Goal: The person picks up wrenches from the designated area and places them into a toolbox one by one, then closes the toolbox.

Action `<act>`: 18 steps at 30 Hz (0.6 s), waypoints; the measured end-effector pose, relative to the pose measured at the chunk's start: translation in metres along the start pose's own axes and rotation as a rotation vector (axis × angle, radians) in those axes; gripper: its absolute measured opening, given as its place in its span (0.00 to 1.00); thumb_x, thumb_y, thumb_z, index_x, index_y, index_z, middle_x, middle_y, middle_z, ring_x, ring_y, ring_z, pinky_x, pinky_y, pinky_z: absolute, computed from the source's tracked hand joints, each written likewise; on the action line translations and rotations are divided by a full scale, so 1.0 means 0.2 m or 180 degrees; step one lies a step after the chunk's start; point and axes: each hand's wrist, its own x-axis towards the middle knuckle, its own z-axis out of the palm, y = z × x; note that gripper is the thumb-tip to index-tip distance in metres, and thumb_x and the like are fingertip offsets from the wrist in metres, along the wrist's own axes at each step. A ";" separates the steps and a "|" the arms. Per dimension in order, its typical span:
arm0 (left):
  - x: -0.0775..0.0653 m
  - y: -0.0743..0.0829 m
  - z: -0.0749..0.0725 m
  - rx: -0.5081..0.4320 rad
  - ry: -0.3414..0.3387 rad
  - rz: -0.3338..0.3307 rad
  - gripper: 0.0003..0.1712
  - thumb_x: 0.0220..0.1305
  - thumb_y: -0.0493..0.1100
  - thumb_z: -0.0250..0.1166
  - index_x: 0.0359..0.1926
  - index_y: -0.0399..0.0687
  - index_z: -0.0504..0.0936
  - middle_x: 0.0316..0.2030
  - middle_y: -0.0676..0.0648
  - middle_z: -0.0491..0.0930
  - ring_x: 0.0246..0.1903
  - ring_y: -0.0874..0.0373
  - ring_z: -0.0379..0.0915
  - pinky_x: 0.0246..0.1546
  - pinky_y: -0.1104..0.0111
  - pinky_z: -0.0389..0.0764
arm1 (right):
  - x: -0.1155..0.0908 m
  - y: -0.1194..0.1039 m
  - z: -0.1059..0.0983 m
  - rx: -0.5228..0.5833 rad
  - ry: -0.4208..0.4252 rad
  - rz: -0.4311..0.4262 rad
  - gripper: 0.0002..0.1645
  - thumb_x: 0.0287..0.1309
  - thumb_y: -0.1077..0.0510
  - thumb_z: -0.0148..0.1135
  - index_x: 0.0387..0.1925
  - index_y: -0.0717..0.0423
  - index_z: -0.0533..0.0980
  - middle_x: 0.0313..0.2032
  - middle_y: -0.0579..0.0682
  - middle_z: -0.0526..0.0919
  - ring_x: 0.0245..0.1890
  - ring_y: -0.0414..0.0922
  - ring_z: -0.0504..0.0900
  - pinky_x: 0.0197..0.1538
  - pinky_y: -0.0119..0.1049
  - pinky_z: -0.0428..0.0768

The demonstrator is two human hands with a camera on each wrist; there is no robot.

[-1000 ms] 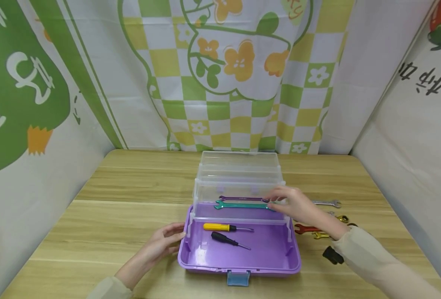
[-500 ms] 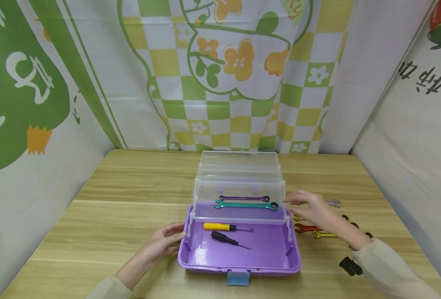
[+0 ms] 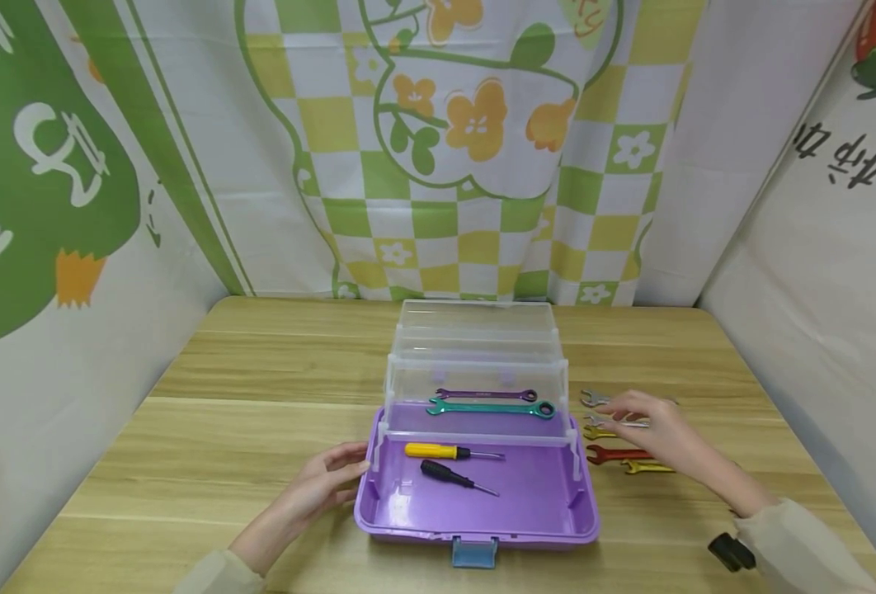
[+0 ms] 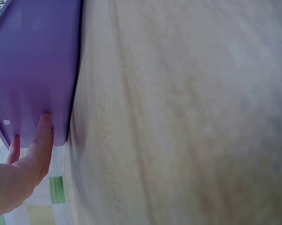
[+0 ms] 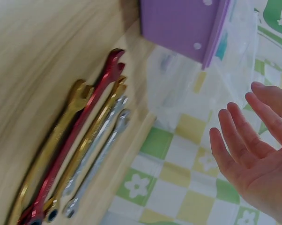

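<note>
My left hand rests against the left side of a purple toolbox, fingers straight on its wall. My right hand hovers over several wrenches on the table, fingers loosely extended and holding nothing in the right wrist view. Below it lie a red wrench, gold wrenches such as one gold wrench, and two silver ones, including a silver wrench. In the toolbox's clear tray are a purple wrench and a teal wrench. A yellow screwdriver and a black screwdriver lie in the base.
Clear hinged trays stand raised at the back of the toolbox. A blue latch hangs at its front. The wooden table extends to both sides, with a patterned curtain behind and cloth walls at the sides.
My right hand has let go of the teal wrench in the tray and moved right, over the wrenches on the table. The left hand has stayed against the toolbox.
</note>
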 end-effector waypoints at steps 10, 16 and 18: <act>0.00 0.00 0.00 0.0021 -0.0007 -0.0002 0.34 0.59 0.40 0.56 0.60 0.25 0.53 0.56 0.31 0.61 0.46 0.56 0.70 0.50 0.59 0.73 | -0.08 0.07 -0.01 -0.0148 -0.0085 0.0036 0.11 0.45 0.66 0.63 0.36 0.61 0.78 0.34 0.51 0.81 0.30 0.39 0.78 0.31 0.36 0.81; 0.00 0.00 0.00 0.0033 -0.0017 0.0021 0.34 0.59 0.40 0.56 0.60 0.25 0.53 0.57 0.31 0.60 0.47 0.55 0.69 0.50 0.58 0.73 | -0.12 0.12 -0.02 -0.0197 -0.0264 0.0130 0.11 0.44 0.67 0.63 0.35 0.64 0.78 0.34 0.54 0.81 0.30 0.42 0.78 0.34 0.37 0.81; 0.00 0.00 0.00 0.0039 -0.0023 0.0024 0.34 0.60 0.40 0.56 0.60 0.25 0.53 0.57 0.30 0.60 0.47 0.55 0.69 0.51 0.58 0.73 | -0.13 0.14 -0.02 -0.0221 -0.0340 0.0169 0.11 0.45 0.65 0.63 0.35 0.64 0.78 0.34 0.55 0.81 0.30 0.42 0.78 0.34 0.37 0.81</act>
